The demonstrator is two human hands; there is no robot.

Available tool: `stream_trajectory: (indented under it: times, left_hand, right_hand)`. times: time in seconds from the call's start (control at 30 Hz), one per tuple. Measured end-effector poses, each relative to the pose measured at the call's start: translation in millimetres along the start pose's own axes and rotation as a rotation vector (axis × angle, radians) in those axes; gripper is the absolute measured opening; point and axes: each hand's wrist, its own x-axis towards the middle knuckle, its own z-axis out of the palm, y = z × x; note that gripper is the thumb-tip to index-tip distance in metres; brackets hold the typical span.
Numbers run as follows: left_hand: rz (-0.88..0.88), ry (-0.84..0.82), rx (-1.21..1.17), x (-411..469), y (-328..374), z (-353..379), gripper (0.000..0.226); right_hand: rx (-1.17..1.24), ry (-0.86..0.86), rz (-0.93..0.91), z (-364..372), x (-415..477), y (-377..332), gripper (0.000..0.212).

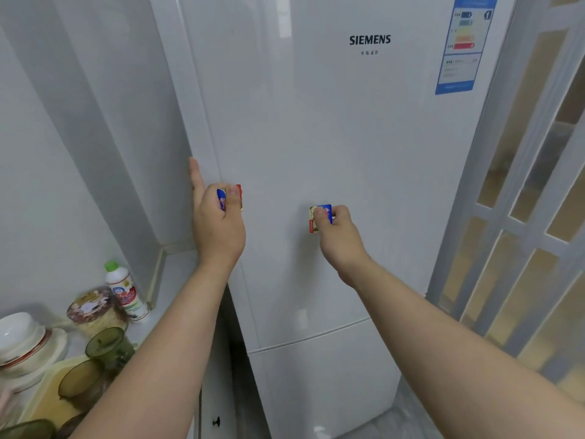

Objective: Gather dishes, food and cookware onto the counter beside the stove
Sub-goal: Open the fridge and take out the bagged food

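My left hand (218, 223) covers most of the small blue-and-red foil packet (238, 189) it grips; my right hand (337, 231) hides part of the matching packet (320, 217). I cannot read either print. At lower left, the frame edge cuts off the stacked white bowls (19, 340) and green glass cups (79, 380) on the desk (177, 280). The blue energy label (462, 49) at upper right is too blurred to read.

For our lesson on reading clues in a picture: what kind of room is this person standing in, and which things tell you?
Most likely a home kitchen. A tall white fridge fills the view, stacked bowls and green glass cups sit on a counter beside it, and each hand holds a small food packet.
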Motion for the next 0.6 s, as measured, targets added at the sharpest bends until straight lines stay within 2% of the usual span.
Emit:
stream_trajectory:
  times: [0.1, 0.13, 0.2, 0.23, 0.27, 0.37, 0.5, 0.6]
  left_hand:
    - [0.099, 0.033, 0.019, -8, 3, -5, 0.028]
    - [0.189, 0.055, 0.057, -16, 6, -2, 0.026]
    - [0.354, -0.017, 0.101, -43, 13, 16, 0.021]
    - [0.311, -0.101, 0.076, -58, 17, 23, 0.021]
    - [0.184, -0.236, -0.013, -75, 28, 36, 0.023]
    - [-0.289, -0.574, -0.27, -117, 57, 77, 0.026]
    - [-0.547, -0.949, -0.427, -163, 92, 131, 0.037]
    - [-0.678, -1.256, -0.519, -210, 136, 161, 0.047]
  right_hand:
    - [0.032, 0.011, 0.036, -6, 3, 2, 0.026]
    - [0.055, 0.011, 0.045, -10, 3, 3, 0.028]
    - [0.105, 0.02, 0.046, -27, -6, 8, 0.028]
    - [0.113, 0.013, 0.028, -33, -14, 9, 0.026]
    - [0.1, 0.045, 0.018, -48, -24, 14, 0.024]
    - [0.032, 0.195, 0.042, -95, -61, 35, 0.017]
    - [-0.009, 0.385, 0.16, -172, -125, 68, 0.016]
    - [0.023, 0.574, 0.237, -228, -186, 87, 0.014]
